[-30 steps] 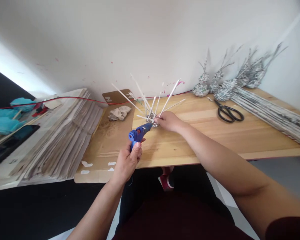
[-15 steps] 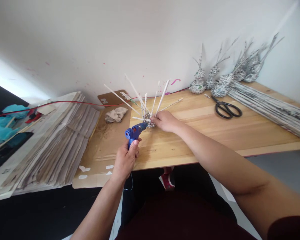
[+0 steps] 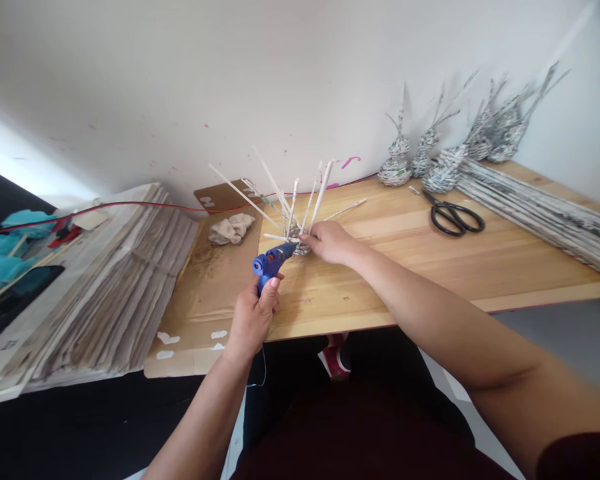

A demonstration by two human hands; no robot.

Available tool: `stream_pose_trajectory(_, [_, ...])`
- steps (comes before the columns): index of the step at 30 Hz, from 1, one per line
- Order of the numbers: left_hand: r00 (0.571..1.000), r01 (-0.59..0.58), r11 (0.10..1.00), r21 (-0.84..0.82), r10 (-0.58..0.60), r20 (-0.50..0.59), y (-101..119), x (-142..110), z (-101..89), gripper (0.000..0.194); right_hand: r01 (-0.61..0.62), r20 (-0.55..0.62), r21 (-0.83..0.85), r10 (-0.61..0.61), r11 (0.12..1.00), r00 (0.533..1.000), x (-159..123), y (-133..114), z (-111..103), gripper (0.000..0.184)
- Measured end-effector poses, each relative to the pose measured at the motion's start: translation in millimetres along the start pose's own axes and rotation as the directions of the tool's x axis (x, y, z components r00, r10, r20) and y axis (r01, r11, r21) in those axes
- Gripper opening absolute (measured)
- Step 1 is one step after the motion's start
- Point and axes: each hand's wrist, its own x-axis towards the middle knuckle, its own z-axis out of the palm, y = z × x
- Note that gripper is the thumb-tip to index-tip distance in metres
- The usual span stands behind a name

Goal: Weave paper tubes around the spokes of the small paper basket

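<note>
My left hand [image 3: 256, 308] is wrapped round the handle of a blue hot glue gun [image 3: 270, 261]. Its nozzle points up and right, against or very close to the base of a small woven paper basket [image 3: 301, 249]. Several white rolled paper sticks [image 3: 293, 203] fan upward and outward from that base. My right hand [image 3: 327, 241] pinches the basket's right side near where the sticks meet. The fingertips partly cover the weave, so the exact contact of the nozzle is hard to make out.
Black scissors [image 3: 450, 217] lie to the right, beside long rolled newspaper tubes [image 3: 535, 213]. Woven gourd-shaped paper pieces [image 3: 395, 163] stand by the wall. Left are cardboard [image 3: 213, 283], a crumpled cloth [image 3: 231, 229] and a stack of paper sheets [image 3: 115, 287]. A red cord [image 3: 165, 205] crosses behind.
The camera view has shifted slightly, so the table appears moved left. Both hands keep their holds; the glue gun nozzle stays at the basket base, and the sticks lean slightly differently.
</note>
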Motion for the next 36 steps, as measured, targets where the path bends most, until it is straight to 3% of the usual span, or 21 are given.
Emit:
stream_pose_trajectory(8, [0.997, -0.047, 0.97, 0.238, 0.061, -0.052, 5, 0, -3.3, 0.054, -0.004, -0.002, -0.035, 0.004, 0.999, 1.0, 1, 0, 2, 0.044])
stream_pose_trajectory(16, [0.995, -0.064, 0.955, 0.289, 0.084, -0.06, 10, -7, -4.7, 0.053, -0.007, -0.012, -0.023, 0.007, 1.0, 1.0, 3, 1, 2, 0.042])
stream_pose_trajectory(21, [0.994, -0.074, 0.907, 0.414, 0.1, -0.043, 14, -10, -5.2, 0.054, 0.008, -0.013, 0.018, -0.008, 1.0, 1.0, 4, 2, 4, 0.041])
stream_pose_trajectory(31, [0.992, -0.086, 0.838, 0.539, 0.123, -0.033, 9, -5, -3.6, 0.047, 0.03, -0.025, 0.02, -0.029, 0.999, 0.999, 4, 4, 5, 0.042])
stream_pose_trajectory(36, [0.989, -0.126, 0.803, 0.583, 0.151, 0.007, 15, -14, -6.0, 0.045, 0.042, -0.025, 0.019, -0.042, 0.999, 0.999, 3, 3, 4, 0.044])
